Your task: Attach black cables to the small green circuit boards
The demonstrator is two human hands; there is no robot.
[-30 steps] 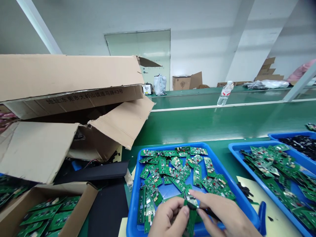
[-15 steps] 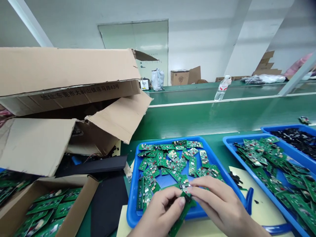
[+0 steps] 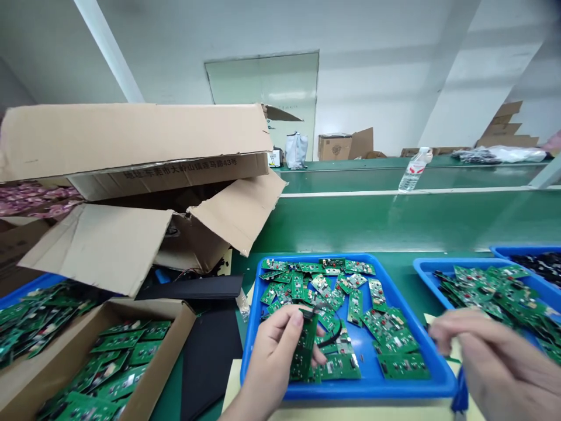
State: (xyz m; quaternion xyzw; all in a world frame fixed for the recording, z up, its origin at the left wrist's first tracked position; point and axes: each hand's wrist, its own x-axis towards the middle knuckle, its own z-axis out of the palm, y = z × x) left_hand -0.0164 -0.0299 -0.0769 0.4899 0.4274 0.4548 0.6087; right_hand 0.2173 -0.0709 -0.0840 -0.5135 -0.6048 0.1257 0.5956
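The left hand (image 3: 269,356) holds a green circuit board (image 3: 304,351) upright, its thumb and fingers clamped on it over the near part of a blue tray (image 3: 372,390). A thin black cable (image 3: 336,336) curves just right of those fingertips; where it ends is unclear. More green boards lie scattered beyond and right of the left fingers. The right hand (image 3: 495,359), blurred, is well apart, its fingers curled; whether the tips meet or grip anything cannot be told. A blue-handled tool (image 3: 460,393) lies just below its fingers. Left of the left fingers, a cardboard box (image 3: 173,345) contains more boards.
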